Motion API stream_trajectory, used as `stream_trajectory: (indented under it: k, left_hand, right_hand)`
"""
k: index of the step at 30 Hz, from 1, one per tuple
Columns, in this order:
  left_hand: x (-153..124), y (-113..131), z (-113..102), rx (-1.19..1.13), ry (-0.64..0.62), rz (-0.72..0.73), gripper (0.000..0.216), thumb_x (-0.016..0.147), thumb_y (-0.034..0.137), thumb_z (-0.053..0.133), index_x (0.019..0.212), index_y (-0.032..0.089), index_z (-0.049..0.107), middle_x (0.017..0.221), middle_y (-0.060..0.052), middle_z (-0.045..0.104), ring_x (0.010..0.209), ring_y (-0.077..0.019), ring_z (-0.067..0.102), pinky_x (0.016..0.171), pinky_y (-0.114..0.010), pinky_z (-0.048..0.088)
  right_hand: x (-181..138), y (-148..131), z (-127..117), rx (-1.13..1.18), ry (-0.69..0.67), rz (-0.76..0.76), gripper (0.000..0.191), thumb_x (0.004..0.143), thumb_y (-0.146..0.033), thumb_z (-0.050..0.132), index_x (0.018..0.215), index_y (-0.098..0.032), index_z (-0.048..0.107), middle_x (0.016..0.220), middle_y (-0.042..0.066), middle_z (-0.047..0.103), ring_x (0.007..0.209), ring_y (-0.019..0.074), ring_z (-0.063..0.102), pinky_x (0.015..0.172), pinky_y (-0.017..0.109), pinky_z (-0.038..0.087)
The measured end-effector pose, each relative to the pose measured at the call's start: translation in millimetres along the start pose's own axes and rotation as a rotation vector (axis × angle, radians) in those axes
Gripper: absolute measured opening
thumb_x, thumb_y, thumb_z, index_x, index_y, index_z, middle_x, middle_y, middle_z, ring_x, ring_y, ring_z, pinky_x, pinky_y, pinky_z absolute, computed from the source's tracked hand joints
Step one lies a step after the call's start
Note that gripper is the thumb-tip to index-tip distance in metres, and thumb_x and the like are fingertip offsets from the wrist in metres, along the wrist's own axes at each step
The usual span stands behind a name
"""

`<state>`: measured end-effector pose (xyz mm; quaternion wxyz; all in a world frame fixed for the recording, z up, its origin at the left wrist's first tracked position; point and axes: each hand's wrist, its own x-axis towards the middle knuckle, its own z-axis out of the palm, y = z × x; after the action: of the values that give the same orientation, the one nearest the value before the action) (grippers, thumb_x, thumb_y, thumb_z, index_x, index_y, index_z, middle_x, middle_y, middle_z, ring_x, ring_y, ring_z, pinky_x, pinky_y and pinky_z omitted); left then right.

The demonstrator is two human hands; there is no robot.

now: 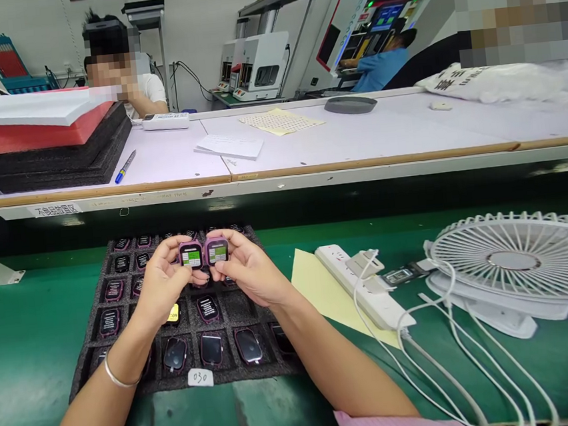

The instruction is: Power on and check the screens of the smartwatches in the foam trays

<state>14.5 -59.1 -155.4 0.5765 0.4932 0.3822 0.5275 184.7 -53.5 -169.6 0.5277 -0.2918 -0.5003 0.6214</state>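
Observation:
My left hand point(166, 278) grips a smartwatch body point(191, 255) between thumb and fingers, its lit screen showing green and white blocks. A second, purple-rimmed smartwatch body point(217, 251) with a similar screen is pinched in my right hand point(245, 267). Both are held side by side, screens facing me, over a black foam tray point(229, 373). In the tray's compartments lie several more watches; some show white text on black, and one watch point(173, 314) has a yellow screen. Along the front row the watch screens point(211, 349) are dark. My forearms hide part of the tray.
To the right are a white power strip point(339, 268) with cables, a yellow sheet point(311, 284) and a white fan point(514, 261). A raised shelf point(288, 155) behind bears papers, a pen point(125, 166) and stacked foam point(58, 161). Other people sit beyond.

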Motion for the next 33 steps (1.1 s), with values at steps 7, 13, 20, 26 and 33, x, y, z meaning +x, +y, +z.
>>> stream_trajectory:
  k: [7, 13, 20, 26, 33]
  left_hand:
    - [-0.8, 1.3, 0.0, -0.019, 0.016, -0.051, 0.034, 0.08, 0.038, 0.07, 0.105, 0.017, 0.059, 0.09, 0.0, 0.067, 0.056, -0.0134, 0.071, 0.058, -0.029, 0.063]
    - [-2.2, 3.4, 0.6, -0.056, 0.014, -0.059, 0.034, 0.077, 0.037, 0.07, 0.103, 0.017, 0.061, 0.096, -0.002, 0.068, 0.055, -0.0152, 0.071, 0.057, -0.033, 0.064]
    - [-3.8, 4.9, 2.0, -0.051, 0.001, -0.055, 0.031, 0.075, 0.029, 0.068, 0.103, 0.017, 0.061, 0.09, 0.0, 0.069, 0.056, -0.0149, 0.071, 0.057, -0.03, 0.063]
    - [-3.6, 5.3, 3.3, -0.02, 0.015, -0.059, 0.033, 0.073, 0.026, 0.069, 0.104, 0.018, 0.06, 0.093, -0.001, 0.069, 0.055, -0.0142, 0.071, 0.058, -0.03, 0.064]
    - [-3.4, 4.6, 1.1, -0.022, 0.024, -0.057, 0.033, 0.074, 0.027, 0.068, 0.104, 0.018, 0.06, 0.094, -0.001, 0.07, 0.055, -0.0144, 0.071, 0.058, -0.031, 0.064]
  right_hand:
    - [1.4, 1.7, 1.2, 0.048, 0.065, 0.05, 0.03, 0.081, -0.037, 0.074, 0.105, -0.023, 0.062, 0.079, -0.004, 0.061, 0.053, 0.0087, 0.057, 0.052, 0.025, 0.043]
    - [1.8, 0.4, 1.9, 0.098, 0.078, 0.077, 0.035, 0.078, -0.043, 0.077, 0.102, -0.022, 0.062, 0.074, -0.004, 0.061, 0.051, 0.0087, 0.056, 0.05, 0.025, 0.04]
    - [0.0, -0.6, 2.9, 0.039, 0.062, 0.045, 0.037, 0.076, -0.035, 0.079, 0.104, -0.022, 0.059, 0.073, -0.005, 0.06, 0.052, 0.0078, 0.055, 0.052, 0.024, 0.041]
    - [0.3, 1.0, 2.3, 0.018, 0.061, 0.033, 0.034, 0.077, -0.032, 0.077, 0.105, -0.022, 0.059, 0.078, -0.004, 0.06, 0.053, 0.0079, 0.054, 0.051, 0.024, 0.042]
    - [-1.5, -3.2, 3.9, -0.001, 0.043, 0.017, 0.034, 0.073, -0.023, 0.074, 0.105, -0.023, 0.06, 0.086, -0.003, 0.061, 0.055, 0.0081, 0.055, 0.053, 0.026, 0.045]
